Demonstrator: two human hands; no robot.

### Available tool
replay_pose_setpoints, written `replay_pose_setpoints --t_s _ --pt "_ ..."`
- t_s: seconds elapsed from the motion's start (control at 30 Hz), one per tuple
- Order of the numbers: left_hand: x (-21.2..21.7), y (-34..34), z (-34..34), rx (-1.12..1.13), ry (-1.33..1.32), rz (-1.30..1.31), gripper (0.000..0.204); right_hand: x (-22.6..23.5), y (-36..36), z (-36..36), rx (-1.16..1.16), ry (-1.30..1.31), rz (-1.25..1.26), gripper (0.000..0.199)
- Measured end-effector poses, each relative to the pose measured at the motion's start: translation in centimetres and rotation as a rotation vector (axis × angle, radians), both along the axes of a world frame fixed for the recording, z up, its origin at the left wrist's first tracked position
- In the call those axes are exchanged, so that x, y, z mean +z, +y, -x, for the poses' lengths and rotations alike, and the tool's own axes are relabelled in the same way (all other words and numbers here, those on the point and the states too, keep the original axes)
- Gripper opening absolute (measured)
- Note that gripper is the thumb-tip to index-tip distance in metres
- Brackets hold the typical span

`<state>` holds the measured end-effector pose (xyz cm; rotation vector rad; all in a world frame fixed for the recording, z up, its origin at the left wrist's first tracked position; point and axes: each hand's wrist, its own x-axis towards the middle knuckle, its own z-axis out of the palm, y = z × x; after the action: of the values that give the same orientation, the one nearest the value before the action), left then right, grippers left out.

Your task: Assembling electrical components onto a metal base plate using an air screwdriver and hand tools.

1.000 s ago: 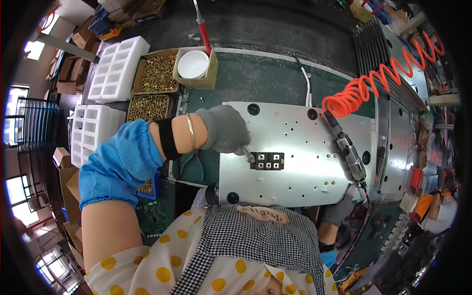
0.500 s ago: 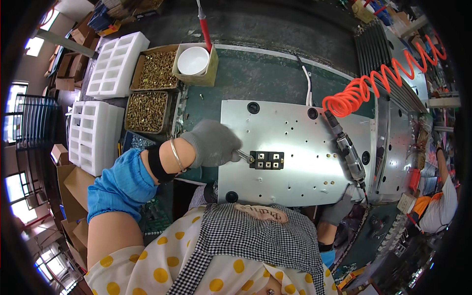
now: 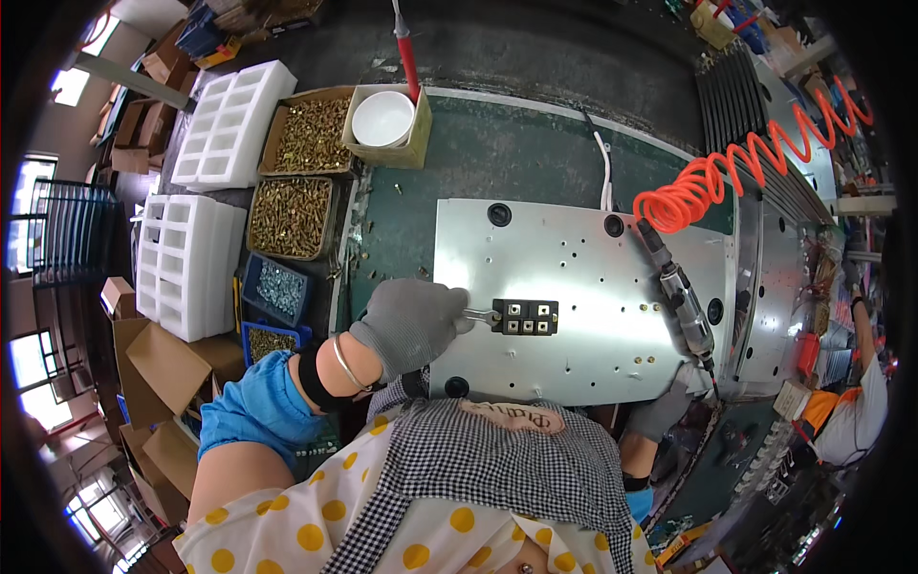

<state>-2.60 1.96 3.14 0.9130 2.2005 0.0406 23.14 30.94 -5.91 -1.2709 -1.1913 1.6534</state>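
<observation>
My left hand, in a grey knit glove, is closed round a small metal wrench. The wrench's open end meets the left end of a black terminal block with several square metal contacts. That block sits on a silver metal plate with small holes and black round grommets. At the plate's near right corner is my right hand, also gloved in grey; a finger reaches up along the corner and the other fingers are hidden. Just beside it lies the tip of a power screwdriver, slanting across the plate.
A coiled orange air hose runs to the screwdriver. Left of the plate stand bins of brass screws, a blue bin of silver fasteners, white foam trays and a white bowl in a carton. Another person is at far right.
My left hand has lowered and turned the wrench from a slant to nearly level. The terminal block stays on the plate, and my right hand keeps its place at the corner.
</observation>
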Motion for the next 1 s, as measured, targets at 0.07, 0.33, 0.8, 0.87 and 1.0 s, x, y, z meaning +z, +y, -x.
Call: replay_pose_setpoints --t_s 0.07,0.33,0.8,0.87,1.0 --pt "-0.2 -0.4 0.2 0.011 -0.003 -0.007 0.029 -0.2 0.0 -0.2 0.007 -0.003 0.003 0.045" --pt "1.2 1.5 5.0 -0.293 -0.023 0.076 0.031 -0.6 -0.2 0.1 -0.014 -0.003 -0.002 0.044" --pt "-0.2 0.2 5.2 -0.183 -0.048 -0.135 0.025 -0.1 0.1 -0.4 0.001 -0.056 0.032 0.049" --pt "0.4 0.6 5.6 -0.215 -0.045 -0.096 0.024 -0.2 0.2 -0.5 -0.006 -0.062 0.048 0.05" --pt "0.9 1.7 6.7 -0.291 -0.064 -0.013 0.023 -0.3 0.3 -0.8 0.028 -0.048 0.033 0.05"
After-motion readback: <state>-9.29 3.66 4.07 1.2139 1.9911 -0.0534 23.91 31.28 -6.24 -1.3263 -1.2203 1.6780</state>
